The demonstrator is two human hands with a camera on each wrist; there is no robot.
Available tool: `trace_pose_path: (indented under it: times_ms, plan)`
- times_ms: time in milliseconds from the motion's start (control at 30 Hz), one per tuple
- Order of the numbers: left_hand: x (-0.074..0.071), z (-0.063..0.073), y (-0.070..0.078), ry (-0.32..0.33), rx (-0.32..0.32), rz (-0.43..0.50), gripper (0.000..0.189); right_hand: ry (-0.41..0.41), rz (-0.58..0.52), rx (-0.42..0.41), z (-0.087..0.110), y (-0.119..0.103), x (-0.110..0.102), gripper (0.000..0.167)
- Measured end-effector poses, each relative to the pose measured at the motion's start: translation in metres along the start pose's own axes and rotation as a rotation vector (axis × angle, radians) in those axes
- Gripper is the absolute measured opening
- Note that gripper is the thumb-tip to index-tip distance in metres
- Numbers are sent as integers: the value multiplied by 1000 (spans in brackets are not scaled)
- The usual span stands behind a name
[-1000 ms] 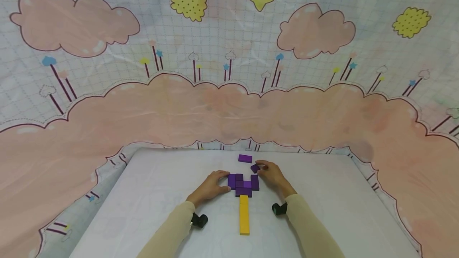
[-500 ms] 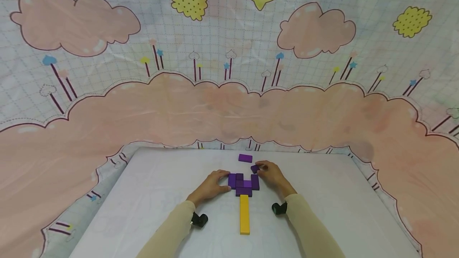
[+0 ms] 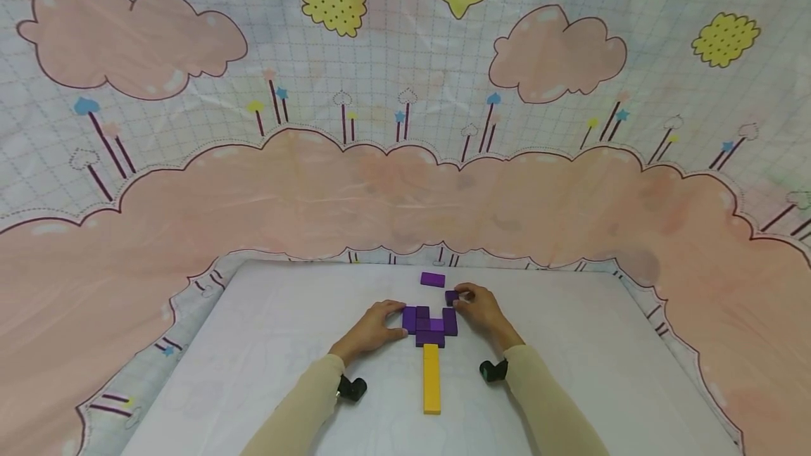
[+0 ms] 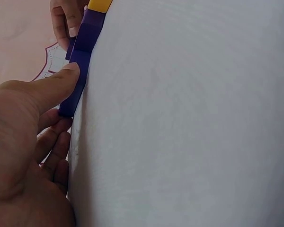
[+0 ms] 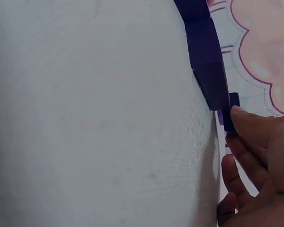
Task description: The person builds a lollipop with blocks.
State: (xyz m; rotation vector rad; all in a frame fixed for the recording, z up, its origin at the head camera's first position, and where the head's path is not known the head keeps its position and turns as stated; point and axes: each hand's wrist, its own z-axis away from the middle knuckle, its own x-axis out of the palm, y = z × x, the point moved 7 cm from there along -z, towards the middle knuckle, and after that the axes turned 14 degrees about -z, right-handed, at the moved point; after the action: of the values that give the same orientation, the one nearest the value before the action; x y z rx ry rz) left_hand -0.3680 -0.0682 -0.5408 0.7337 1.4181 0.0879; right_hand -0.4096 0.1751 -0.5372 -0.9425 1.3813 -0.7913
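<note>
In the head view, purple blocks form a cluster on the white table, with a yellow strip (image 3: 431, 382) running from its near side. My left hand (image 3: 374, 329) holds the leftmost purple block (image 3: 409, 320) by its ends, thumb near and forefinger far. The left wrist view shows the thumb pressed to that block (image 4: 75, 90). Between thumb and fingers, my right hand (image 3: 483, 309) pinches a small purple block (image 3: 450, 296), just beyond the upright right-hand purple block (image 3: 450, 322). In the right wrist view, fingers partly cover the small block (image 5: 230, 116).
One loose purple block (image 3: 433, 279) lies beyond the cluster, towards the far edge of the white table (image 3: 285, 301). A patterned cloth with pink clouds (image 3: 405, 203) hangs behind the table and down its sides. Dark wrist cameras (image 3: 353, 389) sit by both sleeves.
The small purple block has turned in my right fingers, from cornerwise to nearly square with the cluster. My left hand and the other blocks stay in place.
</note>
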Motion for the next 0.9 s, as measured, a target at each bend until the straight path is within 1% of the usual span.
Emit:
trace_pose_path:
  times_ms: [333,533,700,900]
  plan:
    - [0,0,-2,-1,-7,-13,59,37,-28,-1,4,-3,-5,31]
    - [2,-2,-5,-14,-35,-4,59,50,-44,4,7,-5,-7,30]
    - [3,-2,-5,-20,-42,2,60,62,-57,5,11,-6,-9,30]
    - [4,-2,-4,-18,-38,7,60,70,-57,11,17,-9,-10,30]
